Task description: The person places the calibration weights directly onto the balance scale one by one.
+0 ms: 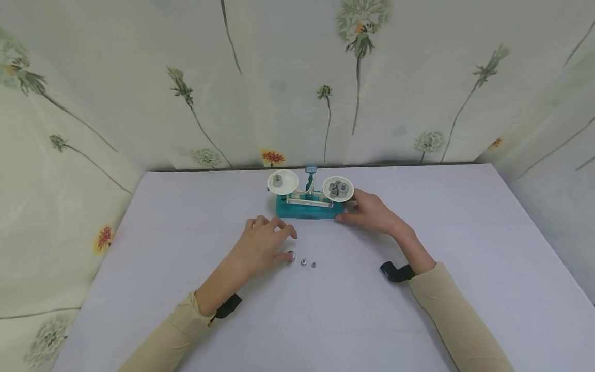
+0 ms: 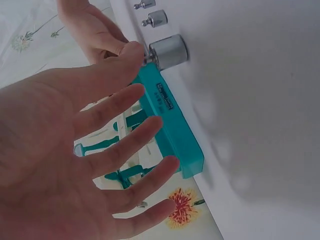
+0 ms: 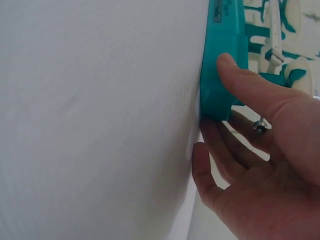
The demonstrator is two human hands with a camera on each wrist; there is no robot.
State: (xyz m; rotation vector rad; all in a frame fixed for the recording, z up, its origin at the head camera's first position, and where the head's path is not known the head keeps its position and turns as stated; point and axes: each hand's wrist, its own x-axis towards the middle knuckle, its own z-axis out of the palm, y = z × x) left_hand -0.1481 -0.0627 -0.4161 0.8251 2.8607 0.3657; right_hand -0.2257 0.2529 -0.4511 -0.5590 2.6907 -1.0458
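Observation:
A teal balance scale [image 1: 309, 209] stands near the table's back edge. One metal weight [image 1: 277, 180] sits on its left pan [image 1: 290, 178], and several weights [image 1: 338, 189] are grouped on the right pan [image 1: 348, 195]. My right hand [image 1: 374, 213] holds the right end of the base, thumb [image 3: 235, 75] against the front face and fingers round the end. In front of the scale, my left hand [image 1: 260, 247] has its fingers spread. Its thumb tip is right at the knob of the largest loose weight [image 2: 171, 51], which stands on the table.
To the right of that weight stand a smaller weight [image 1: 303, 262] and a tiny one [image 1: 313, 264]. The white table [image 1: 297, 330] ends at the back against a flower-printed curtain [image 1: 279, 103]. Black wrist straps [image 1: 397, 272] show near both sleeves.

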